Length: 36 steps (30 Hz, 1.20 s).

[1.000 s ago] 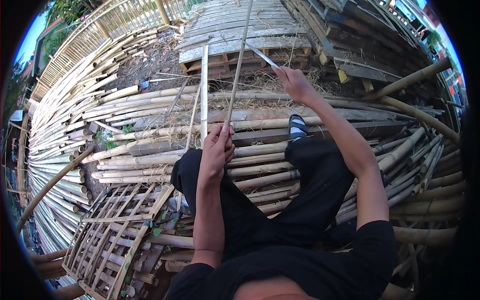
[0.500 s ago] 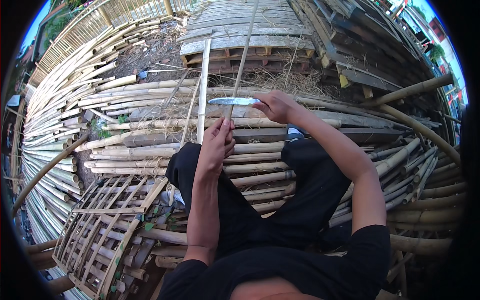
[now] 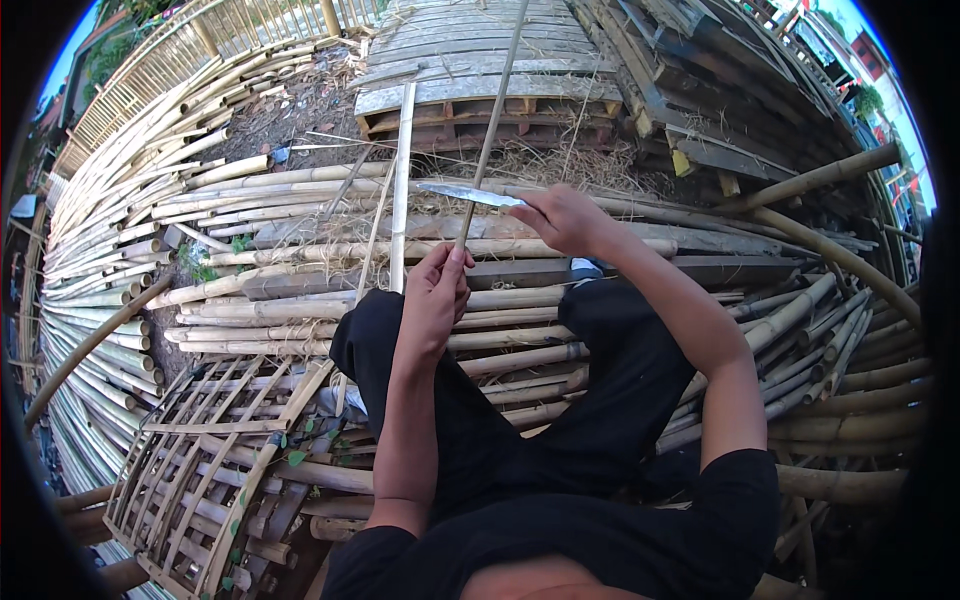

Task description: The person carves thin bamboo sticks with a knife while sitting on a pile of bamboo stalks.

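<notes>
My left hand (image 3: 437, 288) is closed round the near end of a long thin bamboo strip (image 3: 490, 130), which slants up and away to the far edge of the view. A knife (image 3: 470, 193) with a pale, shiny blade is gripped in my right hand (image 3: 566, 220); its handle is mostly hidden by the fingers. The blade lies across the strip a little beyond my left hand, its tip pointing left. Left of the strip, a wider flat bamboo slat (image 3: 402, 190) stands nearly lengthwise beside my left knee.
Bamboo poles (image 3: 520, 330) lie crosswise under and before my legs. A slatted wooden pallet stack (image 3: 480, 95) is ahead, with piled planks (image 3: 720, 110) at far right. A woven bamboo lattice (image 3: 200, 460) sits at lower left, and more poles (image 3: 90, 260) fan out beyond it.
The knife has tilted, its tip now higher than the handle side, and it sits slightly farther up the strip. My right hand has shifted a little right; the strip leans more to the right.
</notes>
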Motion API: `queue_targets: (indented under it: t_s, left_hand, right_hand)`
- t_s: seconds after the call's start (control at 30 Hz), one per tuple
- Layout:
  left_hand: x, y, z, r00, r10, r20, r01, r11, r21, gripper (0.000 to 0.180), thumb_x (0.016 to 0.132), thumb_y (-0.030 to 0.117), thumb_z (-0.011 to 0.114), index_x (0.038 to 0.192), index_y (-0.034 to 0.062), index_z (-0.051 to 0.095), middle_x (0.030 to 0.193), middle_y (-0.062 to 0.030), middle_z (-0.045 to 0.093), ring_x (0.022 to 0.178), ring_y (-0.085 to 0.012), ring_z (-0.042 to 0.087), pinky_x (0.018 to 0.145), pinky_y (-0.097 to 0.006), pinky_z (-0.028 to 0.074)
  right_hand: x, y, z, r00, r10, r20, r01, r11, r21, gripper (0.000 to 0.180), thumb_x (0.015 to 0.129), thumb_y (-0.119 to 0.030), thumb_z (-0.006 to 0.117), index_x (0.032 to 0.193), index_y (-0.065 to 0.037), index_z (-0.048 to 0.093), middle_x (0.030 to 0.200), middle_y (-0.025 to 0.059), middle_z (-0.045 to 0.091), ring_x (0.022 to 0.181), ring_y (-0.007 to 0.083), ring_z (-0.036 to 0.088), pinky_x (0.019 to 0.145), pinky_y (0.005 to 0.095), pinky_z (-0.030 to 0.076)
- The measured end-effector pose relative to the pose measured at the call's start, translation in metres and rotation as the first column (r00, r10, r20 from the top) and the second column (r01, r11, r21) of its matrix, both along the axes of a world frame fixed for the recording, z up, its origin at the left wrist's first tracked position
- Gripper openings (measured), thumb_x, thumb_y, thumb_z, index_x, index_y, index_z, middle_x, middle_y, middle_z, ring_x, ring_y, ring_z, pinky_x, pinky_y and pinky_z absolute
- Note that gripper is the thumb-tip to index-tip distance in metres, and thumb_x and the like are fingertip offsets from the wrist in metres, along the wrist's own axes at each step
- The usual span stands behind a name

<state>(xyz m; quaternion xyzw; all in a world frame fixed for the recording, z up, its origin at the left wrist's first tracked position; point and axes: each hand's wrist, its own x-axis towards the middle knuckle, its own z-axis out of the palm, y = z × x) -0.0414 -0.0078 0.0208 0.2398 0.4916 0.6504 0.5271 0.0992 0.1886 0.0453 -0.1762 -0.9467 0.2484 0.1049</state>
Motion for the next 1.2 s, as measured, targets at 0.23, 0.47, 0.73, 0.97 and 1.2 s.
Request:
queue_targets:
  t_s: [0.23,0.47,0.73,0.97,1.2]
  left_hand:
    - [0.002,0.003,-0.004,1.0,0.014,-0.017,-0.015,0.999,-0.045,0.022,0.103,0.024,0.046,0.09,0.0065,0.051,0.056,0.0094,0.03,0.044,0.0,0.024,0.04,-0.019,0.019]
    - [-0.009,-0.004,0.0,1.0,0.002,-0.017,-0.002,1.0,-0.018,0.022,0.103,0.024,0.046,0.094,0.0051,0.053,0.056,0.0092,0.031,0.043,0.0004,0.023,0.038,-0.02,0.018]
    - [0.005,0.003,-0.005,0.996,-0.041,-0.074,0.04,0.999,-0.01,0.024,0.103,0.024,0.047,0.098,0.0026,0.057,0.057,0.0096,0.033,0.044,0.0006,0.024,0.039,-0.019,0.019]
    - [0.017,0.006,-0.004,0.992,-0.106,-0.073,0.103,0.994,-0.048,0.024,0.102,0.025,0.05,0.1,0.0028,0.059,0.055,0.0079,0.034,0.041,-0.0005,0.029,0.037,-0.02,0.022]
    - [0.005,0.014,0.003,0.936,-0.246,-0.253,0.221,0.968,-0.122,0.036,0.103,0.031,0.045,0.117,-0.0004,0.056,0.08,-0.0061,0.063,0.069,-0.0117,0.062,0.067,-0.024,0.049]
  right_hand:
    - [-0.005,0.054,-0.021,0.982,-0.185,-0.023,0.185,0.982,0.02,0.046,0.1,-0.041,0.042,0.089,-0.001,0.062,0.072,0.0232,0.06,0.071,0.0443,0.058,0.063,0.0499,0.043]
    - [0.022,0.089,-0.024,0.839,-0.444,-0.314,0.371,0.889,-0.267,0.047,0.099,-0.046,0.048,0.081,-0.004,0.053,0.056,-0.0043,0.042,0.052,0.0057,0.037,0.048,0.026,0.033]
    - [0.0,0.023,0.011,0.862,-0.505,-0.047,0.21,0.44,-0.873,0.038,0.093,-0.044,0.061,0.085,-0.008,0.054,0.053,-0.0076,0.034,0.039,0.0029,0.028,0.037,0.0224,0.022]
    - [-0.022,0.003,0.015,0.788,-0.605,-0.117,0.129,0.348,-0.929,0.032,0.094,-0.038,0.061,0.093,-0.006,0.058,0.053,-0.0087,0.033,0.041,0.0017,0.028,0.038,0.0224,0.024]
    - [-0.01,0.013,0.015,0.845,-0.531,-0.069,0.072,0.24,-0.968,0.027,0.096,-0.032,0.06,0.091,-0.005,0.059,0.054,-0.0079,0.034,0.042,0.0034,0.029,0.039,0.0247,0.022]
